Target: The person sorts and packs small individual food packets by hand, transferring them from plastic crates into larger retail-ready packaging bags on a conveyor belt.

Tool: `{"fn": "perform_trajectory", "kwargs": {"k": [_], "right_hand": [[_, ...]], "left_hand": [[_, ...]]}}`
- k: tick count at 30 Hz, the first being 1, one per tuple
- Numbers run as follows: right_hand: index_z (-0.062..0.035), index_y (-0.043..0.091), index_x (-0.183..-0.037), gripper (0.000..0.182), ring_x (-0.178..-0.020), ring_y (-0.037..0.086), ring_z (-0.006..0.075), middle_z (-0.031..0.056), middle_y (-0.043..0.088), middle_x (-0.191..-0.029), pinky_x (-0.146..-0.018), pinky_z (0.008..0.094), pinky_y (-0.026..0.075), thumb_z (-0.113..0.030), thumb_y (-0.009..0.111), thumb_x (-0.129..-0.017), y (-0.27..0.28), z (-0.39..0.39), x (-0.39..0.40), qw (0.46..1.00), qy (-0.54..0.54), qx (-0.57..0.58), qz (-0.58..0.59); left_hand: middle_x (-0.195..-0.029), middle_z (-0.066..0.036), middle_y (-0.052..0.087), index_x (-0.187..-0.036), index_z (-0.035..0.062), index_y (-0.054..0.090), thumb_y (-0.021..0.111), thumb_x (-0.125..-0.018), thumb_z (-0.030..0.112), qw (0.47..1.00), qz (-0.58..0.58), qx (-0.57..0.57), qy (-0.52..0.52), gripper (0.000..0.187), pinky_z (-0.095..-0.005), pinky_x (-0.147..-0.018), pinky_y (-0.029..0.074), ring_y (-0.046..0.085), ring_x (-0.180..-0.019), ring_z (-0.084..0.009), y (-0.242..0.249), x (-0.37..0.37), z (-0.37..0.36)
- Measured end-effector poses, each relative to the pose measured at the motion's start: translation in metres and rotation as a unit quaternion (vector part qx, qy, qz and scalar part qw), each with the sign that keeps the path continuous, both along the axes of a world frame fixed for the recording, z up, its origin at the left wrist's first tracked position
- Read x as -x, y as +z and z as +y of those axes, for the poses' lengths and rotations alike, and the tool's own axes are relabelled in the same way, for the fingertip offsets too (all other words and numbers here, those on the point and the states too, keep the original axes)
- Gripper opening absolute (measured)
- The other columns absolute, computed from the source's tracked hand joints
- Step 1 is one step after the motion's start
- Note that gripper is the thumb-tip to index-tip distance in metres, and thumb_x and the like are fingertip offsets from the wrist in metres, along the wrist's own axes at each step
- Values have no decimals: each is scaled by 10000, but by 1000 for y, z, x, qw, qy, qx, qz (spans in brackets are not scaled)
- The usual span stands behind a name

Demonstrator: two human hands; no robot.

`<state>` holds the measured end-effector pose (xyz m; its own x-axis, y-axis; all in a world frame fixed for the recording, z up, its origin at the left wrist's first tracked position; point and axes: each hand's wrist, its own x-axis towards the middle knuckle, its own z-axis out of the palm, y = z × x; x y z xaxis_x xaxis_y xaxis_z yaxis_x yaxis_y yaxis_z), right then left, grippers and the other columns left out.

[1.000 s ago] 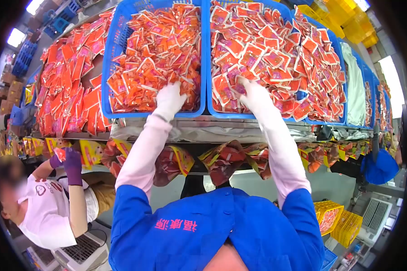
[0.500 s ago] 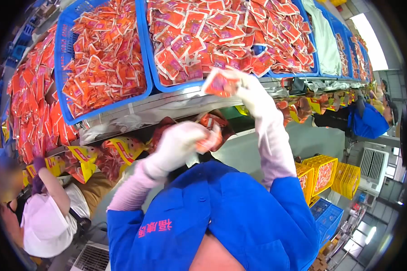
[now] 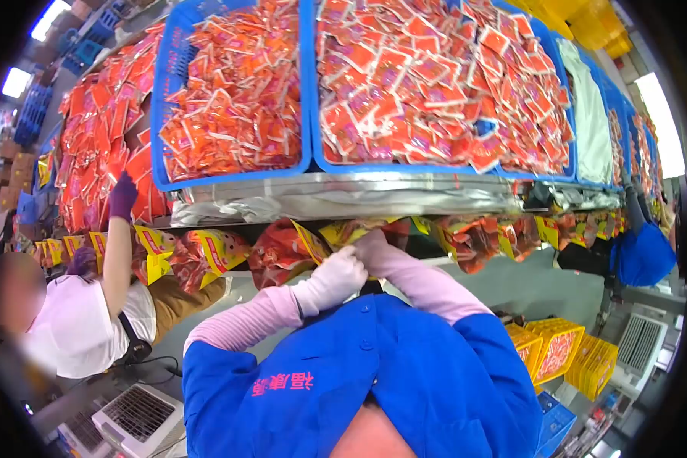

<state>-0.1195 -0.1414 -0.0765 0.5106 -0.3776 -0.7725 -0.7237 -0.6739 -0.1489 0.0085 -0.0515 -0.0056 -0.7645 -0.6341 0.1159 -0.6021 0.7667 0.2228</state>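
My left hand [image 3: 332, 281], in a white glove, is closed at the near edge of a yellow-and-red plastic bag [image 3: 347, 229] in the row of bags. My right hand [image 3: 372, 250], also gloved, reaches down at the mouth of the same bag. Its fingers are hidden there, and no sachet shows in it. Just left stands a red bag with a yellow header [image 3: 282, 250]. Beyond the row, a blue basket [image 3: 311, 114] holds many red sachets [image 3: 389, 84] with white edges.
Another blue basket [image 3: 160, 137] of sachets stands to the left, near a heap of larger red packets [image 3: 91, 145]. A co-worker [image 3: 91, 320] reaches toward that heap. Farther right is a second co-worker [image 3: 643, 252]. Yellow crates [image 3: 555, 347] stand at lower right.
My right hand has come down from the basket's edge to the bag; the red sachet it held is out of sight. My left hand has moved slightly right and down. The view has shifted.
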Motion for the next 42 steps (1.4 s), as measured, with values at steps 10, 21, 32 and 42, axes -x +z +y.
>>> {"fn": "perform_trajectory", "kwargs": {"k": [10, 21, 32, 42], "right_hand": [[-103, 659, -1183, 373, -1021, 665, 359, 205, 689, -1056, -908, 445, 524, -146, 677, -813, 130, -135, 5, 885, -263, 215, -319], [-36, 696, -1027, 270, -724, 642, 212, 115, 682, -796, -713, 365, 530, -246, 669, -860, 111, -151, 67, 777, -434, 120, -439], [-68, 664, -1097, 212, -783, 679, 207, 124, 683, -871, -753, 336, 539, -88, 605, -895, 185, 0, 147, 839, -288, 114, -448], [-95, 751, -1048, 291, -1043, 707, 276, 131, 736, -1105, -896, 401, 553, -300, 622, -888, -39, 17, 67, 993, 75, 23, -87]], "left_hand": [[-1076, -213, 671, -1219, 55, 572, 697, -862, 233, 816, 118, 15, 566, 417, -486, -890, 519, 648, -1037, -389, -21, -197, -226], [-726, 38, 571, -1107, 12, 670, 565, -879, -35, 759, 463, -206, 410, 256, -215, -519, 363, 480, -614, -19, 60, -141, -147], [-1083, -117, 655, -1039, 81, 693, 762, -752, 345, 996, 46, -72, 31, 395, -512, -1119, 344, 588, -1150, -294, 21, 69, -53], [-650, -24, 568, -671, 148, 625, 607, -729, 143, 999, 34, -10, -37, 60, -522, -1090, 414, 635, -713, -208, 10, 27, -30]]}}
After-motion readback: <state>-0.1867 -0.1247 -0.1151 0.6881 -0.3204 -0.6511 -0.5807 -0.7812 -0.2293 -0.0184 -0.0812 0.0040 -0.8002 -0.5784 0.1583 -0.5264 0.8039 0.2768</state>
